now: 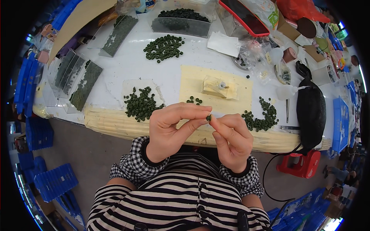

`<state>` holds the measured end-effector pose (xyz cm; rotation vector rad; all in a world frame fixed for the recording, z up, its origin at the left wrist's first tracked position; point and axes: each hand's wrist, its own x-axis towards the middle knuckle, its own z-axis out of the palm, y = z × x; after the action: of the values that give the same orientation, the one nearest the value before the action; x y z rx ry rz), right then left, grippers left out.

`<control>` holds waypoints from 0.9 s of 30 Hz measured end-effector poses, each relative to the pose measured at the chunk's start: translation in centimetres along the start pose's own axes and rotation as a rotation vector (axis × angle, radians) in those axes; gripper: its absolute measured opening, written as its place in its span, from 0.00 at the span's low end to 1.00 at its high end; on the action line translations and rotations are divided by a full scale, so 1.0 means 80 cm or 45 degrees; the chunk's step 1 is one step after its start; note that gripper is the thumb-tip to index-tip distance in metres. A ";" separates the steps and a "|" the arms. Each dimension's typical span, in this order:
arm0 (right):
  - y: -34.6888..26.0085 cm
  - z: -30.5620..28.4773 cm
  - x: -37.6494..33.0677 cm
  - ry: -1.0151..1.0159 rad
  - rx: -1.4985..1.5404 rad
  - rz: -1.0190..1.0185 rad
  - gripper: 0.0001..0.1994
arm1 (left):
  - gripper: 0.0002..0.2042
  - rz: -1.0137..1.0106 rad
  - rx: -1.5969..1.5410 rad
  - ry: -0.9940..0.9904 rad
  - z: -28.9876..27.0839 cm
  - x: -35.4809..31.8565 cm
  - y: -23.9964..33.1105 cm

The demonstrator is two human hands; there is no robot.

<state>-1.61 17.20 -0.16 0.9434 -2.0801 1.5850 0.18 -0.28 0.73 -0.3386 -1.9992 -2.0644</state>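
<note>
My left hand (171, 129) and my right hand (231, 139) meet in front of my chest, above the near table edge. Both pinch one small dark green ring (208, 118) between their fingertips. Just beyond the hands lies a cream mat (192, 82) with a small taped block and metal pin (220, 86) on it. A few green rings (194, 101) rest on the mat. Loose piles of the same green rings lie at the left (142, 104), at the right (262, 117) and further back (163, 47).
Clear trays of green parts (84, 82) line the left of the white table (123, 65). A clear box (180, 21) stands at the back. A black pouch (311, 109), tweezers (287, 111), a phone (243, 16) and clutter fill the right. Blue crates (56, 181) sit on the floor.
</note>
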 end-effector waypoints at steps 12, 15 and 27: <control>-0.003 -0.001 -0.002 -0.016 0.054 0.048 0.19 | 0.11 0.184 0.187 -0.090 -0.004 0.003 0.000; -0.003 -0.001 -0.003 -0.014 0.060 0.053 0.19 | 0.10 0.201 0.204 -0.084 -0.004 0.004 -0.001; -0.003 0.001 0.000 -0.001 0.041 0.013 0.18 | 0.10 0.012 -0.026 -0.029 -0.001 0.000 -0.003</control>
<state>-1.42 17.09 -0.04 0.9455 -2.0687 1.6276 0.13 -0.38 0.53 -0.3764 -1.9872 -2.0857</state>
